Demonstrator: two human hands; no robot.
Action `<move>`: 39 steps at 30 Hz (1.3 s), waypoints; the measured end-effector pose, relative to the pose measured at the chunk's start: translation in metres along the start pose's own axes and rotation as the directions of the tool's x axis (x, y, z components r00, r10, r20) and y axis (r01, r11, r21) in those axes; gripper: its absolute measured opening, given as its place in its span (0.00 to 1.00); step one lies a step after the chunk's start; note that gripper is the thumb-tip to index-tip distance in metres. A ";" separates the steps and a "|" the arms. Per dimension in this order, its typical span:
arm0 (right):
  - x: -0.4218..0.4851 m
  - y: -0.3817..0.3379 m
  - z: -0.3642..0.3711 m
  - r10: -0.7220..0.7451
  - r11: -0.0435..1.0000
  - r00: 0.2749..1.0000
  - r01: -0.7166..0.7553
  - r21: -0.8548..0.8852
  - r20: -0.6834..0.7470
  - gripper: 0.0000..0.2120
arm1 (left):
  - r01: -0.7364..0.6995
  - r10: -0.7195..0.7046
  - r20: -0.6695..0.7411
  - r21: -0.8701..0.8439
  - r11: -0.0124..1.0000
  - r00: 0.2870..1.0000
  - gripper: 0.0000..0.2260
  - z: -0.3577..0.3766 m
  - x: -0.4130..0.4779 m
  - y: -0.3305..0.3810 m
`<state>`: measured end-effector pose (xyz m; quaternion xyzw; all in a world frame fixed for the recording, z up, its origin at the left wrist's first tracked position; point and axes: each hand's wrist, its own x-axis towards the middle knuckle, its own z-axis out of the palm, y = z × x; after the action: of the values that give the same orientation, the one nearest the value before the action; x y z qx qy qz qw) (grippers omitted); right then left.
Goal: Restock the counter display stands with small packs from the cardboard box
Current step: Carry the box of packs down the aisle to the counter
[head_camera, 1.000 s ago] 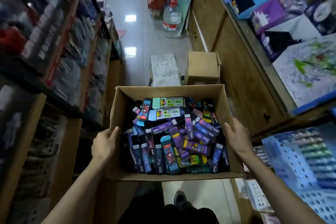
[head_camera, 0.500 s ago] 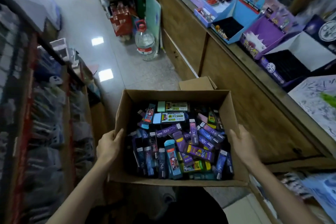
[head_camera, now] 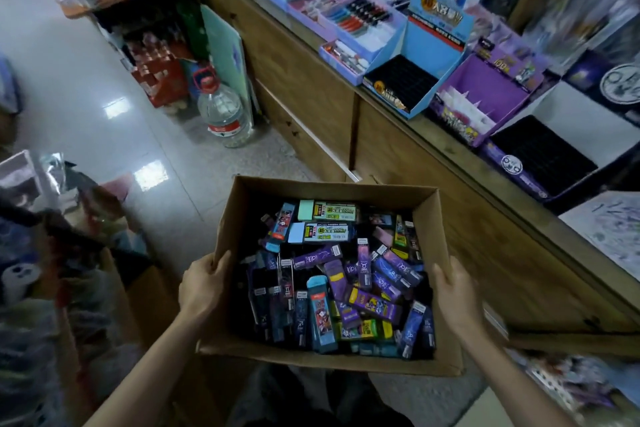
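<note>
Open brown cardboard box, heaped with small packs: purple, blue, black, green; too jumbled to count, perhaps several dozen. Gripped at both side walls by left hand and right hand, thumbs over rim. Held beside wooden counter. Three open display stands on top. Same grip as half-second ago, counter nearer.

small packs in cardboard box; display stands on counter to its right

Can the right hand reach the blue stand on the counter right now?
Probably not yet. The right hand and the left hand both grip the cardboard box, one on each side wall. Nothing blocks the blue stand, but the box needs setting down first.
</note>
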<state>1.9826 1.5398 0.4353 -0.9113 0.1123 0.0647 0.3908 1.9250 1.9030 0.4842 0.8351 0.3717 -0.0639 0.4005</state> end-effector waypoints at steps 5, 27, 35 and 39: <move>0.006 -0.004 0.013 0.098 0.995 0.984 -0.099 -0.002 -0.147 0.08 | -0.107 0.096 0.125 0.089 0.990 0.988 0.13 0.005 0.066 0.038; 0.057 0.030 0.025 0.405 0.914 0.849 -0.385 0.127 -0.339 0.07 | -0.412 0.325 0.353 0.208 0.887 0.877 0.15 0.106 0.184 0.148; 0.085 0.043 0.095 0.567 0.823 0.728 -0.505 0.258 -0.384 0.11 | -0.623 0.449 0.512 0.240 0.744 0.733 0.17 0.177 0.285 0.161; 0.103 0.051 0.117 0.542 0.840 0.693 -0.464 0.282 -0.476 0.10 | -0.694 0.525 0.515 0.214 0.687 0.678 0.20 0.209 0.321 0.156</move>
<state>2.0652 1.5747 0.2987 -0.7961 0.4668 -0.0968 0.3729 2.2994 1.8728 0.3115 0.9399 -0.0500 -0.1716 0.2908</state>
